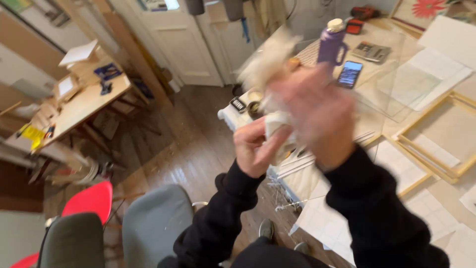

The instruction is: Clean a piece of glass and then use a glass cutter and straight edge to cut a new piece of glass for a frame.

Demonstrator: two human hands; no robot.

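My left hand (255, 146) is raised in front of me, fingers closed on a crumpled white cloth or paper wad (277, 124). My right hand (317, 114) is blurred by motion and overlaps the same white wad, whose upper part (270, 59) streaks up and to the left. Whether my right hand grips the wad or only brushes it is not clear. Both arms wear black sleeves. Behind the hands lies a worktable (347, 218) covered with white sheets.
On the worktable stand a purple bottle (331, 42), a phone (350, 74), a glass pane (391, 84) and wooden frames (436, 144). A grey chair (153, 218), a red chair (91, 198) and a wooden desk (84, 104) are at left.
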